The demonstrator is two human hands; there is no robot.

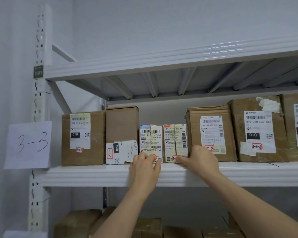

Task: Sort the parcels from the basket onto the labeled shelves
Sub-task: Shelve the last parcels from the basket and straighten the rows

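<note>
Hands at frame centre: left hand [144, 164] pinches the left small parcel [150, 143], right hand [199, 156] grips its neighbour parcel [175, 143] (both upright) on the shelf [93, 176].

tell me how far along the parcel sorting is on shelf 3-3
Done: brown cardboard boxes tagged 3-3-1, 3-3-2, 3-3-5 and 3-3-6 stand in a row on the white metal shelf. In hand: the left hand and right hand touch the two small label-covered parcels in the gap between them. Left: unknown, the basket is out of view.
</note>
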